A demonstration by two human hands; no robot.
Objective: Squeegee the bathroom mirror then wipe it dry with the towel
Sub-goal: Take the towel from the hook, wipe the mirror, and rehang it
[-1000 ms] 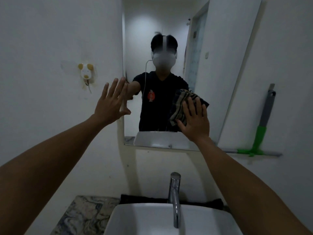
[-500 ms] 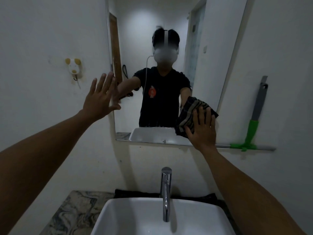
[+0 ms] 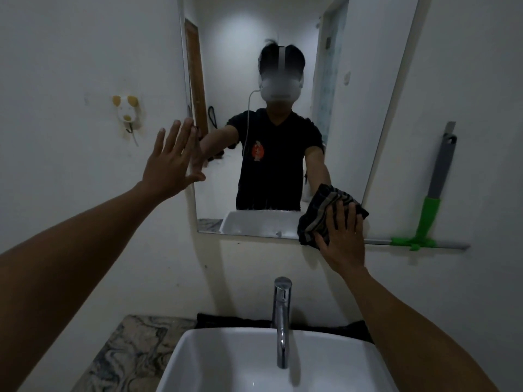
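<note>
The tall mirror (image 3: 353,52) hangs on the white wall above the sink. My right hand (image 3: 342,239) presses a dark striped towel (image 3: 319,213) flat against the mirror's lower right corner, fingers spread over the cloth. My left hand (image 3: 172,162) is open with fingers apart, its palm against the mirror's left edge at mid height. The squeegee (image 3: 430,210), with grey handle and green head, leans upright against the wall to the right of the mirror, its blade lying level with the mirror's bottom edge.
A white basin (image 3: 226,363) with a chrome tap (image 3: 281,315) stands directly below. A marbled counter (image 3: 133,352) lies left of it. A small white and yellow wall hook (image 3: 126,111) sits left of the mirror. A person's reflection fills the glass.
My right hand has slid the towel down and to the right, from the mirror's lower middle to its bottom right corner. My left hand stays at the left edge.
</note>
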